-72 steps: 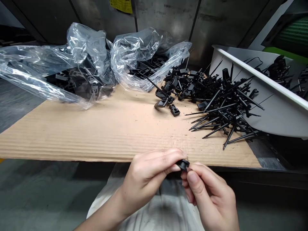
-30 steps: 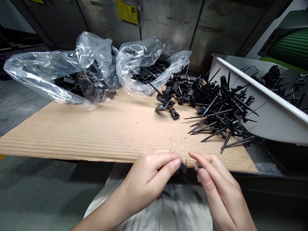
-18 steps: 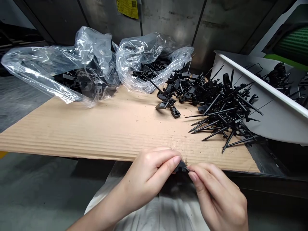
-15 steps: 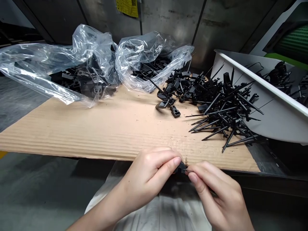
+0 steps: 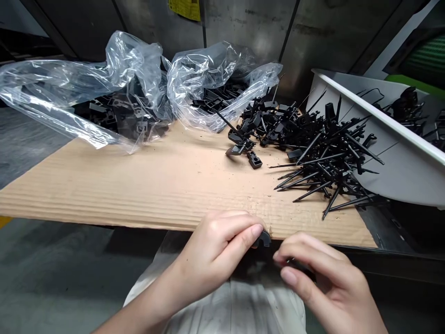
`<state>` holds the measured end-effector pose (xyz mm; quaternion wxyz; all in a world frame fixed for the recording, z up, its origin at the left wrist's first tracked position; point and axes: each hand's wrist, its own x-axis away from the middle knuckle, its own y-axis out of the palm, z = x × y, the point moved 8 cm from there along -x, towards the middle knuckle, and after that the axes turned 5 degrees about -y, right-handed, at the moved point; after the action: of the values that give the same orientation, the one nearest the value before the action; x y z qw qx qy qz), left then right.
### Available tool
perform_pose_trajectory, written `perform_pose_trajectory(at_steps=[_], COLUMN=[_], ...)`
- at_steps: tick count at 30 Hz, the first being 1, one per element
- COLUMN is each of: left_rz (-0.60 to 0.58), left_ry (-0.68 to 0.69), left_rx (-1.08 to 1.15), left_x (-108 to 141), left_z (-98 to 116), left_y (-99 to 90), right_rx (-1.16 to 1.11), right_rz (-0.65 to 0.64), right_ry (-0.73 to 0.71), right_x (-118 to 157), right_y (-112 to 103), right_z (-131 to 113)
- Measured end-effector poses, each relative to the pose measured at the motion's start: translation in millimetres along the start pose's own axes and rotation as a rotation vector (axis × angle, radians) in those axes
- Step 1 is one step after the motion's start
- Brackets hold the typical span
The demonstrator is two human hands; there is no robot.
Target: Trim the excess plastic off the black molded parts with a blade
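My left hand [image 5: 222,248] pinches a small black plastic part [image 5: 263,239] between thumb and fingers at the front edge of the cardboard sheet [image 5: 132,185]. Its curved, notched end pokes out past my fingertips; the rest is covered. Just to the right, apart from the part, is my right hand [image 5: 323,273], thumb and forefinger parted with nothing plainly held between them. A heap of black plastic parts with long thin stems [image 5: 323,157] lies on the cardboard beyond my right hand. One loose black block [image 5: 255,160] sits at the heap's near left.
Two clear plastic bags, a left one [image 5: 134,60] and a middle one [image 5: 194,69], hold black parts at the back. At right, a white bin [image 5: 389,153] with more black parts leans beside the heap. Metal panels [image 5: 243,28] stand behind.
My right hand has come off the black part, moving right and slightly down, and its fingers have parted. My left hand keeps its hold in nearly the same place.
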<state>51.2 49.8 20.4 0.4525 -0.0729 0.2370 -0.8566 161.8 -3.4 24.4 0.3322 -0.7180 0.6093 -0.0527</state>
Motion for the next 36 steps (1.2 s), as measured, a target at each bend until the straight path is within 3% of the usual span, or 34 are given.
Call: perform_pose_trajectory(at_steps=[3, 6, 11, 14, 19, 22, 27, 36], left_rz=[0.058, 0.126, 0.153, 0.157, 0.166, 0.164, 0.159, 0.175], left_ry=[0.045, 0.064, 0.142, 0.194, 0.212, 0.215, 0.223, 0.183], left_rx=[-0.014, -0.020, -0.059, -0.066, -0.063, -0.075, -0.069, -0.072], left_x=[1.3, 2.6, 4.9, 6.3, 7.1, 7.1, 7.0, 6.2], left_z=[2.3, 3.8, 9.0, 10.7, 10.2, 10.1, 12.0, 11.0], left_y=[-1.9, -4.5, -3.2, -2.3, -2.1, -1.8, -2.1, -3.3], right_rx=[0.135, 0.242, 0.318, 0.263, 0.240, 0.255, 0.331, 0.667], right_rz=[0.323, 0.426, 0.386, 0.336, 0.523, 0.502, 0.376, 0.347], right_ry=[-0.049, -0.110, -0.199, -0.167, -0.085, -0.086, -0.242, -0.415], right_x=[8.8, 10.9, 2.3, -0.2, 9.1, 9.0, 4.5, 4.8], right_y=[-13.8, -4.6, 7.2, 3.9, -17.3, -15.7, -4.9, 1.4], right_z=[-4.1, -9.8, -16.8, -14.0, -10.1, -9.2, -15.7, -32.3])
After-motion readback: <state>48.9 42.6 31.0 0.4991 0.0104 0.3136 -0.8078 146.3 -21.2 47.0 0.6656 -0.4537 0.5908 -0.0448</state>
